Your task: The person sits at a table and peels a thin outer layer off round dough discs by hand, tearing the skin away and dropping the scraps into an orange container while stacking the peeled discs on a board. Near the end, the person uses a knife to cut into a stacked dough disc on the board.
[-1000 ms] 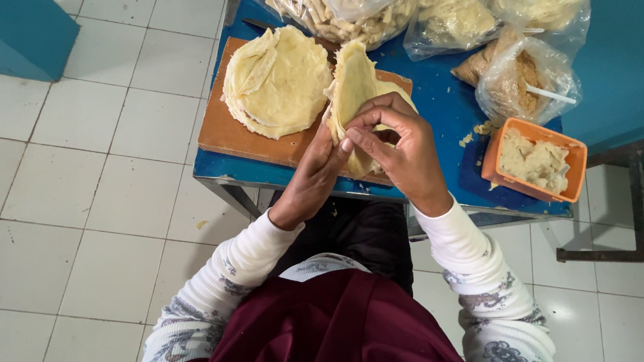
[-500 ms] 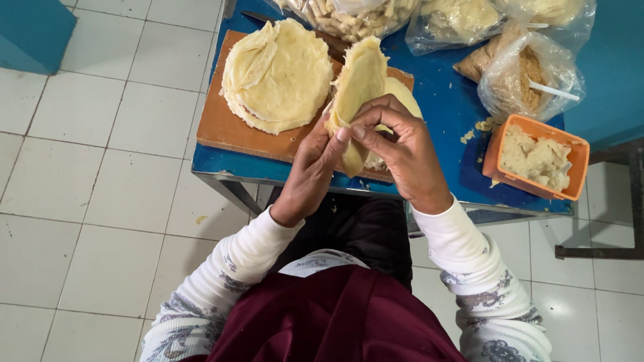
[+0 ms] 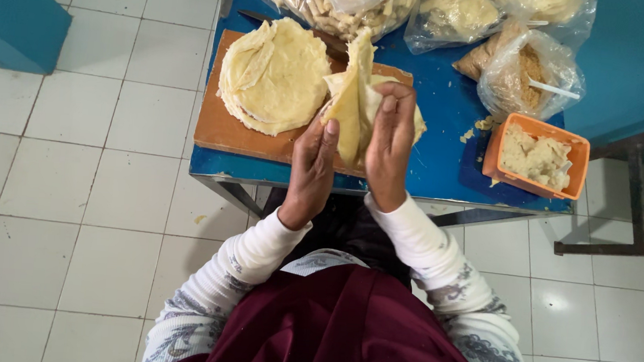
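I hold a thin yellow wrapper sheet [image 3: 353, 91] upright over the near edge of the blue table [image 3: 447, 149]. My left hand [image 3: 312, 165] lies flat against its left face, fingers pressed together, thumb along the edge. My right hand [image 3: 390, 137] pinches the sheet's right side, fingers curled over the top. The stack of round wrappers [image 3: 273, 74] sits on the wooden board [image 3: 222, 131] just left. An orange tub of filling [image 3: 536, 156] stands to my right.
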